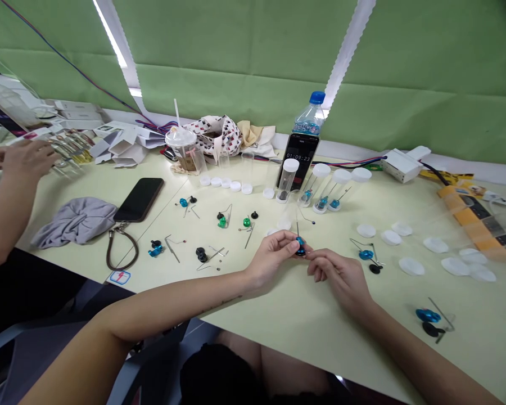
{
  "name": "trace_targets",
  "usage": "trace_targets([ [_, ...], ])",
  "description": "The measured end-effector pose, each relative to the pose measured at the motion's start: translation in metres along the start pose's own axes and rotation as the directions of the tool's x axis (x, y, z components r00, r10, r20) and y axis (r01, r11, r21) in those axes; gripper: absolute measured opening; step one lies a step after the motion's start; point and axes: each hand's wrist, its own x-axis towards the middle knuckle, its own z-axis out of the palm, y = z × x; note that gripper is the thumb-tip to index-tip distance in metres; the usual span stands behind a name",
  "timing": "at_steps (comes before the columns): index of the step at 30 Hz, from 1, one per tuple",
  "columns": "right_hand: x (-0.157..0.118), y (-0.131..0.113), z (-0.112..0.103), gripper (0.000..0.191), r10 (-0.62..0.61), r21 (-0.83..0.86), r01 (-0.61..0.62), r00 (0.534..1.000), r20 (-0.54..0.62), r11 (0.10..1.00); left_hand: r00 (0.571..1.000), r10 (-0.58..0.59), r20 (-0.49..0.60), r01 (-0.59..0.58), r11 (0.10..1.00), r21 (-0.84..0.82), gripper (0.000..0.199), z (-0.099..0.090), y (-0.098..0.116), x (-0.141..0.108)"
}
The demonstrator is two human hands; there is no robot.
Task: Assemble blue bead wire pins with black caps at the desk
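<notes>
My left hand [274, 253] pinches a small shiny blue-and-black part [300, 243] between thumb and fingers, with a thin metal rod standing up from it. Right beside it, the fingers of my right hand [339, 275] are closed, their tips at the part's lower edge; whatever they pinch is too small to make out. A thin bent wire [307, 218] lies just beyond the part. To the right rests a blue piece [366, 255] with a black knob [375, 269] and wires. Clear tubes with white caps [321, 171] stand behind my hands, some holding blue parts.
Left of my hands lie several small sets, among them green pieces [247, 222] and a black piece [201, 255]. White caps [411, 266] are scattered at right. A phone showing a timer [300, 159] leans against a bottle [312, 119]. Another person's hand [27, 160] works at far left.
</notes>
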Motion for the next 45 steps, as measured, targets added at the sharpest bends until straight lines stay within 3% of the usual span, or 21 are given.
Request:
trace_targets([
  [3,0.006,0.004,-0.004,0.032,0.078,0.121,-0.064,0.991,-0.111,0.991,0.996,-0.080,0.039,0.081,0.996,-0.034,0.033,-0.001,0.001,0.000],
  [6,0.011,0.004,-0.010,0.030,0.138,0.235,-0.100,0.979,-0.148,0.967,0.983,-0.168,0.077,0.170,0.985,-0.020,0.037,0.000,0.001,-0.001],
  [11,0.016,0.006,-0.021,0.035,0.141,0.451,-0.103,0.989,-0.052,0.886,0.952,-0.266,0.151,0.266,0.964,0.021,0.041,0.002,0.001,-0.003],
  [16,0.017,0.008,-0.029,0.030,0.092,0.542,-0.065,0.996,-0.022,0.838,0.944,-0.279,0.174,0.277,0.960,0.036,0.040,0.002,0.002,-0.004],
  [23,0.018,-0.002,-0.035,0.025,-0.034,0.429,-0.005,0.996,0.082,0.903,0.938,-0.275,0.210,0.264,0.961,0.077,0.040,-0.001,0.001,-0.003],
  [31,0.015,-0.012,-0.039,0.012,-0.083,0.304,0.063,0.995,0.054,0.950,0.958,-0.219,0.183,0.185,0.965,0.186,0.046,0.000,0.002,-0.001],
  [34,0.013,-0.026,-0.041,0.008,-0.135,0.212,0.127,0.991,0.024,0.969,0.980,-0.129,0.152,0.092,0.970,0.226,0.049,0.001,0.005,-0.001],
  [36,0.015,-0.041,-0.045,0.008,-0.167,0.142,0.168,0.986,-0.018,0.976,0.997,-0.004,0.082,-0.019,0.961,0.277,0.047,0.000,0.009,-0.001],
  [38,0.019,-0.058,-0.049,0.008,-0.204,0.086,0.213,0.974,-0.101,0.973,0.986,0.169,-0.012,-0.153,0.919,0.363,0.040,-0.003,0.014,-0.001],
  [41,0.033,-0.084,-0.056,0.008,-0.277,0.056,0.308,0.910,-0.308,0.950,0.890,0.439,-0.121,-0.304,0.770,0.561,0.028,-0.010,0.020,0.001],
  [43,0.047,-0.098,-0.058,0.005,-0.285,0.066,0.335,0.875,-0.391,0.940,0.825,0.546,-0.147,-0.322,0.668,0.671,0.032,-0.015,0.022,0.005],
  [45,0.063,-0.108,-0.058,0.004,-0.277,0.103,0.345,0.870,-0.407,0.933,0.801,0.587,-0.118,-0.332,0.600,0.728,0.041,-0.018,0.022,0.011],
])
